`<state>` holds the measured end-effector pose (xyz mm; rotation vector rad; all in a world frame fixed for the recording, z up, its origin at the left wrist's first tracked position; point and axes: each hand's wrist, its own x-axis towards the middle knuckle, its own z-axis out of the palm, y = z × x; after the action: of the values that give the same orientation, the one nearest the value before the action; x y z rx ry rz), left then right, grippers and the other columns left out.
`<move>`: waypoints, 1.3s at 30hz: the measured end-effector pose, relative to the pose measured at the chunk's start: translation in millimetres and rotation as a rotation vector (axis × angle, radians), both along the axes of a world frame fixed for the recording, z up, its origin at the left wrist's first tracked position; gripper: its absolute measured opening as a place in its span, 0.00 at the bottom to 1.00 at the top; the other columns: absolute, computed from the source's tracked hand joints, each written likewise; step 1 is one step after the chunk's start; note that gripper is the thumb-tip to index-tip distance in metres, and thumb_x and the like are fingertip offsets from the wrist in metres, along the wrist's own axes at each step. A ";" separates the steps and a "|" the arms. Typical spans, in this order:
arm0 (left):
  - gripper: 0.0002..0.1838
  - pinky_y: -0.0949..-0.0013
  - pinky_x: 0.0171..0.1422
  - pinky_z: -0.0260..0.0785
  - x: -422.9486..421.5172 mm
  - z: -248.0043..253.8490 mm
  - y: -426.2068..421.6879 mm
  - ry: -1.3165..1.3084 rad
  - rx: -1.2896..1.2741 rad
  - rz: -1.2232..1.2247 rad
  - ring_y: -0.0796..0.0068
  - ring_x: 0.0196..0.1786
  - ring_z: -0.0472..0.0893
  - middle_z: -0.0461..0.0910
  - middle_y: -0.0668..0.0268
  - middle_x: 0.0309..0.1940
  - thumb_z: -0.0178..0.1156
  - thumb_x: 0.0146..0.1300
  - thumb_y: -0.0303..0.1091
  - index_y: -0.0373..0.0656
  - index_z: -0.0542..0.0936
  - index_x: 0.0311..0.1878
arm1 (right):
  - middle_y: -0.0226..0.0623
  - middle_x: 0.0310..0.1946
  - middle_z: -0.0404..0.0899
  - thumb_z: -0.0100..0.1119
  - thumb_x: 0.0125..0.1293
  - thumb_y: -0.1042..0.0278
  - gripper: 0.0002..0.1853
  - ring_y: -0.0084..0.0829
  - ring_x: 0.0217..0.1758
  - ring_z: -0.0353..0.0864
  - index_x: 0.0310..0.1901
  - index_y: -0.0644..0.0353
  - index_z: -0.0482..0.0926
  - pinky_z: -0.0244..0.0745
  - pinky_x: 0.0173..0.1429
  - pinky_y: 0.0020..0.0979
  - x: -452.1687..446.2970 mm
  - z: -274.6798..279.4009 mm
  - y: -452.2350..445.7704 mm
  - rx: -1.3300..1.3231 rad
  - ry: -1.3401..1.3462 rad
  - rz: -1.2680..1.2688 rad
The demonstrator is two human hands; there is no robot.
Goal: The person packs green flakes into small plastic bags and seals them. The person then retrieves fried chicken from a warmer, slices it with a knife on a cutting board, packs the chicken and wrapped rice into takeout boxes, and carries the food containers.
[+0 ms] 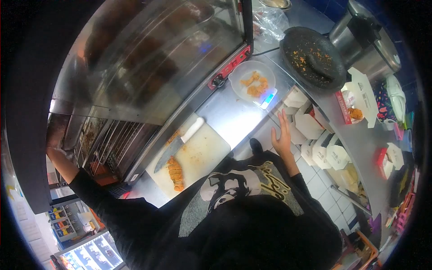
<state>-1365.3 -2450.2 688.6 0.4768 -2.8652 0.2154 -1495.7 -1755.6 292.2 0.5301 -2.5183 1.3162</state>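
Observation:
My left hand [57,137] reaches to the far left end of a glass-fronted food warmer [148,58], by its wire racks [103,139]. Its fingers are dim and hard to make out. My right hand [282,138] hangs in the air with fingers stretched apart, holding nothing, near a stack of white food boxes [310,123]. Below the warmer lies a white cutting board [209,150] bearing a sliced piece of breaded fried meat [175,174] and a large white-handled knife [192,130]. A pale bowl [236,81] of fried pieces rests on a lit digital scale [268,98].
A dark stone mortar [315,58] with chili bits stands on the right counter [355,139]. Open takeaway boxes, one of them red and white [346,108], sit along it. Steel pots [364,40] stand behind. White floor tiles [321,186] show between the counters.

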 end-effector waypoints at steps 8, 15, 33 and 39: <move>0.18 0.62 0.60 0.68 -4.4 -1.1 0.3 -0.053 0.022 -0.013 0.59 0.56 0.78 0.79 0.52 0.52 0.49 0.71 0.39 0.36 0.77 0.55 | 0.50 0.72 0.56 0.54 0.59 0.80 0.32 0.50 0.72 0.60 0.68 0.61 0.62 0.60 0.71 0.41 -4.9 0.5 -3.9 -0.014 0.008 0.015; 0.18 0.62 0.61 0.67 -7.6 0.6 -2.0 -0.075 0.038 -0.026 0.59 0.57 0.77 0.78 0.53 0.54 0.50 0.70 0.38 0.36 0.75 0.56 | 0.50 0.72 0.56 0.54 0.59 0.81 0.32 0.49 0.73 0.60 0.68 0.61 0.63 0.59 0.72 0.41 -5.3 5.3 -8.9 -0.015 0.008 0.044; 0.22 0.67 0.64 0.67 11.1 -46.7 185.0 0.776 -0.023 -0.025 0.66 0.58 0.77 0.79 0.54 0.54 0.51 0.72 0.41 0.35 0.73 0.60 | 0.52 0.72 0.55 0.53 0.60 0.80 0.32 0.51 0.72 0.60 0.68 0.61 0.62 0.58 0.72 0.42 1.0 5.5 -8.6 0.011 0.012 0.015; 0.15 0.60 0.57 0.71 -57.9 -195.3 311.7 1.191 0.004 -0.350 0.65 0.48 0.79 0.80 0.62 0.43 0.57 0.65 0.36 0.41 0.78 0.51 | 0.52 0.72 0.55 0.53 0.61 0.80 0.31 0.51 0.72 0.60 0.68 0.61 0.62 0.58 0.72 0.42 8.7 9.3 -3.5 0.010 -0.017 0.005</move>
<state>-1423.2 -2138.4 493.3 0.0303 -1.7225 -0.1171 -1487.0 -1759.1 301.5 0.5305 -2.5402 1.3154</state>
